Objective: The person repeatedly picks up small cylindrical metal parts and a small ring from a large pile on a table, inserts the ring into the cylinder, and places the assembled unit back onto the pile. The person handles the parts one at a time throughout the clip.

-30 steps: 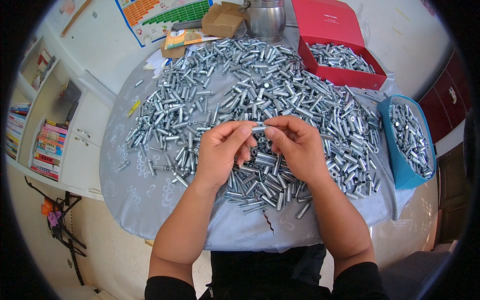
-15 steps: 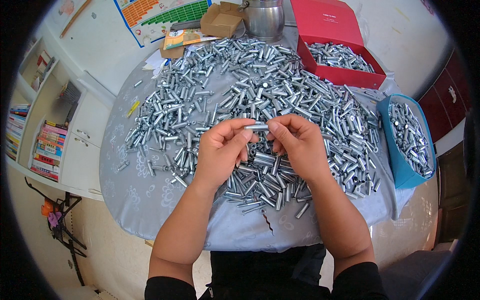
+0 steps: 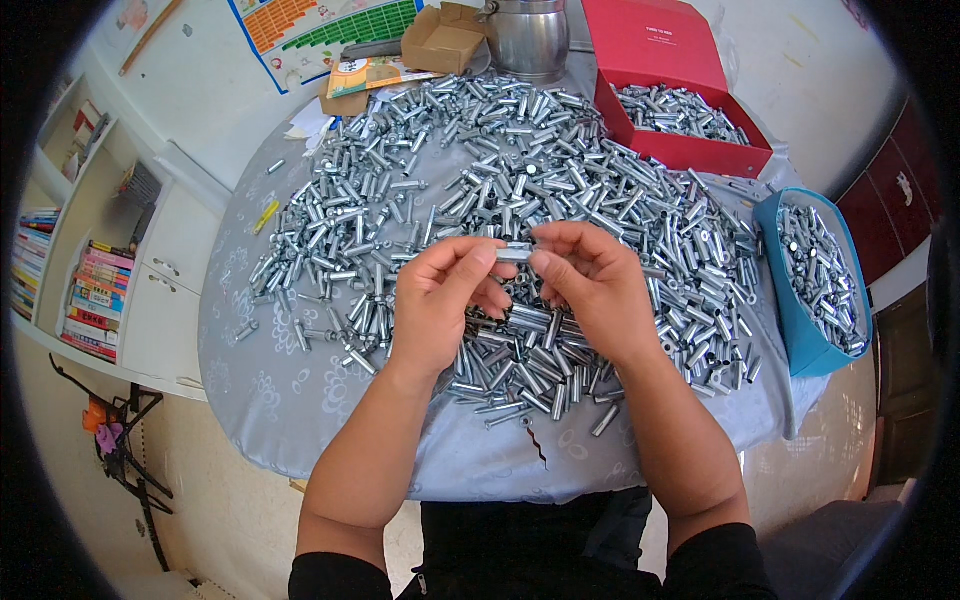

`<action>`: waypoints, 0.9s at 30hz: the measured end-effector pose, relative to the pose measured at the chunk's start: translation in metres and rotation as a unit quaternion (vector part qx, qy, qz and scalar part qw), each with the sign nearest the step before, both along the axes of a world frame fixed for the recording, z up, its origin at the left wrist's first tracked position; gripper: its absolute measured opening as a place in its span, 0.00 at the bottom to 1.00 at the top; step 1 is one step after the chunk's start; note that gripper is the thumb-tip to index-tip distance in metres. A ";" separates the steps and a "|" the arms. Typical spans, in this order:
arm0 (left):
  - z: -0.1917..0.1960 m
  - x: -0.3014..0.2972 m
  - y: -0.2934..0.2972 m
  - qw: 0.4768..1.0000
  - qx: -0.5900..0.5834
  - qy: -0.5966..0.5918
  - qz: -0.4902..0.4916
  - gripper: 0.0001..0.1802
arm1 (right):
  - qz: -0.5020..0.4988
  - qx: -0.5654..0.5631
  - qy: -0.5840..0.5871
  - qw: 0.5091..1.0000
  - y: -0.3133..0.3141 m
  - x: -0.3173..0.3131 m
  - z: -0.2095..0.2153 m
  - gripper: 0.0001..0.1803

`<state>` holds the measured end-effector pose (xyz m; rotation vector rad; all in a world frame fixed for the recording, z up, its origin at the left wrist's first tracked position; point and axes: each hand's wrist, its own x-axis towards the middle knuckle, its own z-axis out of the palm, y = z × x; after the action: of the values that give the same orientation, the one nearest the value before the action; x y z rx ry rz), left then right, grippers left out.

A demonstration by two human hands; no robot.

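Between the two hands, above the near-middle part of the pile, a short silver metal cylinder (image 3: 514,256) lies roughly level, pointing left to right. The left hand (image 3: 432,305) pinches its left end, thumb and forefinger pressed together on it, the other fingers loosely curled below. At its right end, the right hand (image 3: 608,300) has its thumb and forefinger a little parted; whether the thumb touches the metal I cannot tell. Half a second ago those right fingers were closer around that end; they have since loosened, so the left pinch now seems to carry the cylinder.

Under and beyond both hands, a broad heap of silver metal tubes and bolts (image 3: 575,185) spreads over the bench (image 3: 270,410), which is covered with a shiny grey patterned cloth. To the far left lies a slim yellow object (image 3: 267,217). At the far right stands a lidded red box (image 3: 690,152), its lid raised, and nearer on the right a teal oblong bin (image 3: 790,325); both hold similar metal parts. Farthest off, a rounded silver metal pot (image 3: 530,45) stands beside a brown cardboard tray (image 3: 437,58).
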<state>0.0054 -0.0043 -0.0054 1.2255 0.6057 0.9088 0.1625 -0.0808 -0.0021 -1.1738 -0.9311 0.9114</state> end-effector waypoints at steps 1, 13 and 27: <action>-0.001 0.000 0.001 1.000 -0.012 -0.015 -0.002 0.13 | 0.004 -0.025 0.018 1.000 -0.002 0.000 0.006 0.09; -0.003 -0.002 0.004 1.000 -0.015 0.010 -0.015 0.09 | 0.023 -0.025 -0.012 0.999 -0.003 -0.003 0.001 0.09; -0.001 0.000 0.001 1.000 -0.009 0.006 -0.011 0.08 | 0.011 0.015 -0.013 1.000 -0.001 -0.005 0.002 0.09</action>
<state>0.0058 -0.0030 -0.0064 1.2201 0.6083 0.8770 0.1575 -0.0821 0.0004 -1.1547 -0.9776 0.8984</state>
